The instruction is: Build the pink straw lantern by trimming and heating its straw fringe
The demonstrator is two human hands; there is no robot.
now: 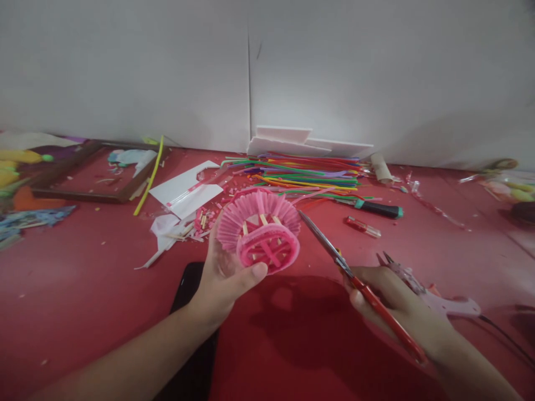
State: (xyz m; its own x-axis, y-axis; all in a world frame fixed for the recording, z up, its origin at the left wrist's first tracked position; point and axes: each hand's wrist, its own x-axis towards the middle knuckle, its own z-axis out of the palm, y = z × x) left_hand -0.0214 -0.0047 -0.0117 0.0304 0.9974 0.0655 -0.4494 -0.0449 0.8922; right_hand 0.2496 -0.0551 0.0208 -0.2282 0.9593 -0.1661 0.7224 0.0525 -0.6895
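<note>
My left hand (225, 284) is wrapped round a pink craft basket (270, 236), tilted above the table. Its fuzzy pink ring has crossed strips inside, pale sticks run between its parts, and a pleated fringe flares around the far side. The left thumb presses on the ring's near edge, while the other fingers are mostly hidden behind it. In my right hand (388, 295) is a pair of scissors (370, 298) with red handles. Their blades look closed together, and the tip points up and left, close beside the fringe's right edge.
Coloured pipe cleaners (309, 172) lie behind the basket. To the right are a black-and-green-handled tool (380, 209), a red-handled piece (363, 226) and a pink corded glue gun (451, 303). Scraps (200, 223), a brown frame (79, 195) and a black phone-like slab (190, 334) lie leftward.
</note>
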